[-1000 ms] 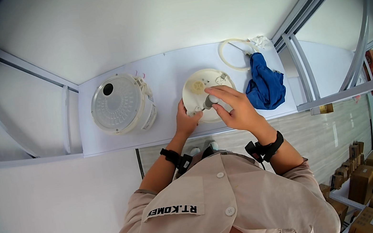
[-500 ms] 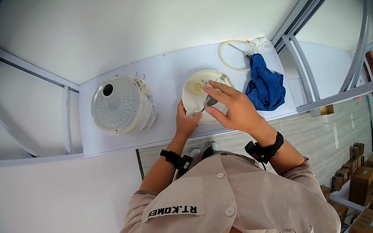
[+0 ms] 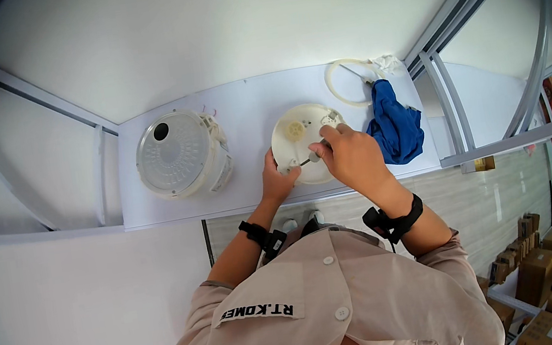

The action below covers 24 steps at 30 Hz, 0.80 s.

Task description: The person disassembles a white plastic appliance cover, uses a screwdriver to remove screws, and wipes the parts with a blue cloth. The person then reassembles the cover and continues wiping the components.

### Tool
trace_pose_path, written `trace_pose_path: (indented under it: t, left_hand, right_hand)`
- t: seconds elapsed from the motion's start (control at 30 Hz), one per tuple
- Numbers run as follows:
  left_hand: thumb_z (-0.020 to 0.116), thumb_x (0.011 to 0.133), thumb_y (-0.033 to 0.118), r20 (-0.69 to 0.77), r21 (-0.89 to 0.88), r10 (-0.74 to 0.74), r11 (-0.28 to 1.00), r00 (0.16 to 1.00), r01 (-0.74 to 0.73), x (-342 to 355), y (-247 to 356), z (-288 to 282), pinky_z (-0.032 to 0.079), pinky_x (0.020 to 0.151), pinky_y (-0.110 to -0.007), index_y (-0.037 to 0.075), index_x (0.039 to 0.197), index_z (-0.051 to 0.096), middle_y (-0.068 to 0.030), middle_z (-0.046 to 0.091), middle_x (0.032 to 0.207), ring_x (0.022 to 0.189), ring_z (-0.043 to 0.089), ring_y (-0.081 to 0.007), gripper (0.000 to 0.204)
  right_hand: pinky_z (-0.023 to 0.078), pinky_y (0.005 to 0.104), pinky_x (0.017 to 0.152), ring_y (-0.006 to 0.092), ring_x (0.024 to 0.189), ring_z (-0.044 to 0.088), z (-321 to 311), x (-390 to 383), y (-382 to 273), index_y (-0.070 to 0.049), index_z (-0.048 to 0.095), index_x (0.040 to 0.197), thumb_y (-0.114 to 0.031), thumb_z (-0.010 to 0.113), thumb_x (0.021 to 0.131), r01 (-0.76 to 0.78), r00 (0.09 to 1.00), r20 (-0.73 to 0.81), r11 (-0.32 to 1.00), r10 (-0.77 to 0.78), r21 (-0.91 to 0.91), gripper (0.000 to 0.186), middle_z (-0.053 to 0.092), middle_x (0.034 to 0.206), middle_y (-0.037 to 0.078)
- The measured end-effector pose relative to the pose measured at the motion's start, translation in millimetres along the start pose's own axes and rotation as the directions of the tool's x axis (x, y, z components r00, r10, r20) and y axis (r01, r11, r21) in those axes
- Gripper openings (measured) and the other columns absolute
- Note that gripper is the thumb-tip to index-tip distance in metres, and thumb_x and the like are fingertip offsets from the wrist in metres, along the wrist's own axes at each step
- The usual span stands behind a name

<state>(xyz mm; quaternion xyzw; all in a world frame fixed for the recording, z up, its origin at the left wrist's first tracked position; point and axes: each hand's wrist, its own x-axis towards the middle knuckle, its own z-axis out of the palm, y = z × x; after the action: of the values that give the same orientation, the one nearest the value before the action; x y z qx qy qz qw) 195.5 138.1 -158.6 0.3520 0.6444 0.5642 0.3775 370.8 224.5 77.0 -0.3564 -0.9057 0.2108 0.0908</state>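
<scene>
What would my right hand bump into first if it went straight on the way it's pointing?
Probably the round cream dish just ahead of your right hand; depth is unclear, so it may already be touching.

drum (image 3: 178,160) left, cloth (image 3: 395,124) right, room beyond dish (image 3: 283,144)

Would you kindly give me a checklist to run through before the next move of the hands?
1. Left hand at the rim of the round cream part: ok.
2. Right hand around the screwdriver handle: ok.
3. Screwdriver tip seated: cannot tell, too small near the left thumb.
4. Blue cloth apart from the round cream part: ok, it lies to the right.
5. White drum apart from both hands: ok, it stands to the left.
</scene>
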Motion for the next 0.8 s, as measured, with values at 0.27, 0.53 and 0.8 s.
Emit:
trace_pose_path:
  t: [0.27, 0.53, 0.8]
  left_hand:
    - [0.08, 0.079, 0.01, 0.006, -0.016, -0.005, 1.0, 1.0, 0.005, 1.5, -3.2, -0.6, 0.05, 0.106, -0.039, -0.001, 0.151, 0.04, -0.016, 0.062, 0.137, 0.127, 0.062, -0.0258, 0.083]
    - [0.081, 0.079, 0.012, -0.005, 0.046, 0.022, 0.999, 1.0, -0.022, 2.9, -3.5, 0.3, 0.05, 0.107, -0.039, 0.0, 0.152, 0.04, -0.0161, 0.062, 0.139, 0.127, 0.062, -0.0266, 0.084]
    - [0.081, 0.079, 0.013, -0.02, 0.049, 0.016, 0.999, 1.0, -0.015, 0.8, 2.5, 1.2, 0.051, 0.106, -0.04, 0.001, 0.153, 0.039, -0.0157, 0.062, 0.138, 0.127, 0.063, -0.0268, 0.086]
  right_hand:
    - [0.055, 0.046, 0.073, 0.0412, 0.086, 0.067, 5.0, -3.6, -4.2, -0.004, 0.061, 0.112, 0.001, 0.072, 0.084, -0.01, 0.997, -0.072, 1.0, 0.011, 0.01, 0.03, 0.063, 0.103, 0.018]
    - [0.056, 0.0435, 0.067, 0.0384, 0.079, 0.07, 17.0, 2.5, 4.8, -0.007, 0.061, 0.107, -0.008, 0.078, 0.085, 0.446, 0.886, -0.26, 0.858, -0.383, 0.256, 0.028, 0.066, 0.1, 0.013]
    - [0.058, 0.0417, 0.07, 0.0362, 0.08, 0.073, 22.3, 2.5, 16.6, -0.005, 0.064, 0.109, -0.002, 0.078, 0.085, 0.24, 0.958, -0.197, 0.96, -0.211, 0.141, 0.028, 0.068, 0.102, 0.014]
